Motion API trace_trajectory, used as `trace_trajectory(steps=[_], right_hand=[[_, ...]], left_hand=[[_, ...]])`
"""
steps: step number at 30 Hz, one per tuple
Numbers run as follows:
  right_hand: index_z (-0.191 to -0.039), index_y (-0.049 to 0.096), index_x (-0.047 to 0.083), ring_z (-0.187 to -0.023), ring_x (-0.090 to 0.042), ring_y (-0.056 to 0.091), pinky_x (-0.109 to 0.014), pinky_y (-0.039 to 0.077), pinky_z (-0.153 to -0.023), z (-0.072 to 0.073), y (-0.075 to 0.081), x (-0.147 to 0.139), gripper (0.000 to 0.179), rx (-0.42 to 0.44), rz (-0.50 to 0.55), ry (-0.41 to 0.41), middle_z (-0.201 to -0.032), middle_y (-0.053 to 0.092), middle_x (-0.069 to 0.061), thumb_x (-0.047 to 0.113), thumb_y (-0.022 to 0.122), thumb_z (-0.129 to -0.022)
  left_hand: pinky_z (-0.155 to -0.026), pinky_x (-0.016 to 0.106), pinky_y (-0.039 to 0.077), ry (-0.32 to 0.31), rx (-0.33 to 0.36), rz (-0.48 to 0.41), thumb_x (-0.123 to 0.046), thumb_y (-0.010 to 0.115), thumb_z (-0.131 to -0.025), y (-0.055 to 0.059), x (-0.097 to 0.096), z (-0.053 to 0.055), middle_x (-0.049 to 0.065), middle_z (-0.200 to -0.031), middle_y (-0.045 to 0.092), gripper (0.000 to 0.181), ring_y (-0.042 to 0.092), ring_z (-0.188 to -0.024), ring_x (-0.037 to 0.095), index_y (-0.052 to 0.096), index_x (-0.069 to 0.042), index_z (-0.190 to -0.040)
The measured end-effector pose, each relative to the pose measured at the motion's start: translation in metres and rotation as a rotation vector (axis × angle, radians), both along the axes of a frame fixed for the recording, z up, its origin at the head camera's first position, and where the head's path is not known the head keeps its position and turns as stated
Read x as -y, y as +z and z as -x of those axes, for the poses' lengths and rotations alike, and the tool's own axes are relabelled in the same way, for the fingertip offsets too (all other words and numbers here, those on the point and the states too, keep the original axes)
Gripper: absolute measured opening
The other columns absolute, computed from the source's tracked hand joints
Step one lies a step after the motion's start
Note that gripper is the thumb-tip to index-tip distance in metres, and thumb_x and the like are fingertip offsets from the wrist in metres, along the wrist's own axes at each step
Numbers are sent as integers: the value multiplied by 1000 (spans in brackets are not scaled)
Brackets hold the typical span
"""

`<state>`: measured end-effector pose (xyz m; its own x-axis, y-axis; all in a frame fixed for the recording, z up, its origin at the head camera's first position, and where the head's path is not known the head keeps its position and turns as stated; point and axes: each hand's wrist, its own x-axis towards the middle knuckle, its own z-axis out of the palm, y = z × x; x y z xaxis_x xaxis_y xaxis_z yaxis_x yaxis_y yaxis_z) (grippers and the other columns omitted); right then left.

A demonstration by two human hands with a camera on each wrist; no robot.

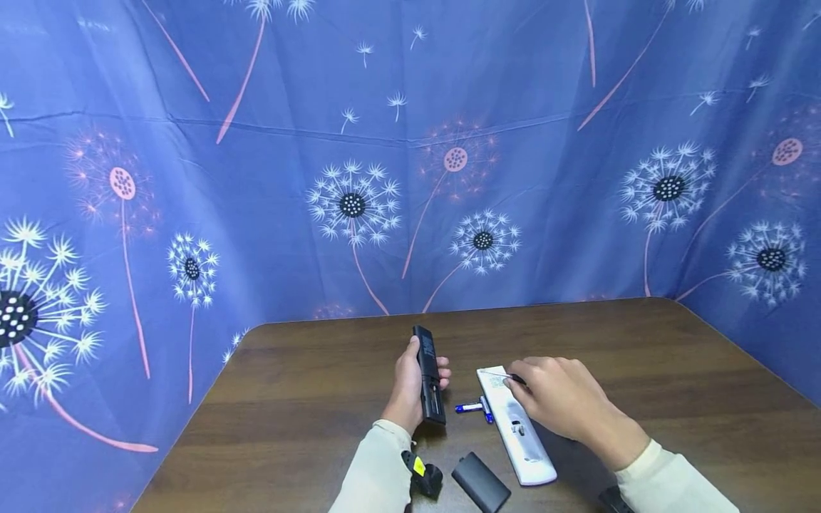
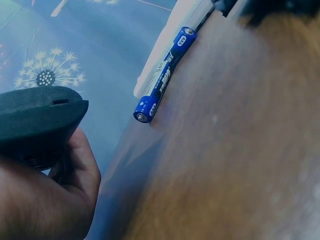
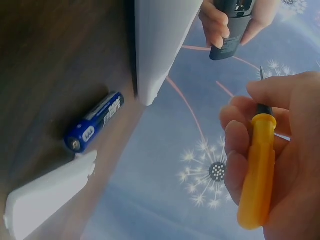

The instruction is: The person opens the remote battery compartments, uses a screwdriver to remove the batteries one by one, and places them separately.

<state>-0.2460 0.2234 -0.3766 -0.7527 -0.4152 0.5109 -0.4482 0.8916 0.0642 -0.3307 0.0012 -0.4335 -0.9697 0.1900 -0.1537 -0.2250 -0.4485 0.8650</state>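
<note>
My left hand [image 1: 405,388] grips a black remote control [image 1: 428,370], tilted above the table, its back showing an opening with something metallic inside. In my right hand [image 1: 564,399] is a screwdriver [image 3: 260,170] with a yellow handle, held between thumb and curled fingers. Its thin shaft [image 1: 497,374] passes over the far end of a white remote control [image 1: 527,449] lying on the table; whether they touch I cannot tell. Two blue-and-white batteries [image 1: 471,407] lie beside that remote's left edge; AAA is legible on one battery [image 2: 165,75] in the left wrist view.
A flat black case [image 1: 481,482] lies near the front of the brown wooden table [image 1: 308,399]. In the right wrist view a white plastic piece [image 3: 50,195] lies by a battery. A blue dandelion-print curtain [image 1: 410,214] hangs behind the table and along its sides.
</note>
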Motion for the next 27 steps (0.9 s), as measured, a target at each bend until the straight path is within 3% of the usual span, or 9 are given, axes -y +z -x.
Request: trace_trajectory(steps=[8,20,27], right_hand=[[-89,71,20,-54,0,42,-24,31,-43,-3,3,-3,5,50,12,-47,-71,59,15,25,72,-90],[-91,72,18,-53,0,43,-26,32,-42,-6,0,-17,9,88,-3,-95,-71,62,14,27,70,-93],[-87,70,19,-52,-2,40,-28,32,-42,-4,0,-24,12,94,-2,-100,-64,52,18,28,68,-95]], left_hand=[[-57,24,53,-10,-12,21,-49,27,-108,2,4,-1,21,-107,64,65,64,-71,17,25,0,-152],[-59,24,54,-8,-10,17,-50,29,-108,-2,1,-3,23,-109,64,67,65,-71,17,25,0,-152],[-59,24,55,-3,2,28,-51,30,-107,-1,-1,-1,20,-106,64,68,65,-71,17,26,1,-152]])
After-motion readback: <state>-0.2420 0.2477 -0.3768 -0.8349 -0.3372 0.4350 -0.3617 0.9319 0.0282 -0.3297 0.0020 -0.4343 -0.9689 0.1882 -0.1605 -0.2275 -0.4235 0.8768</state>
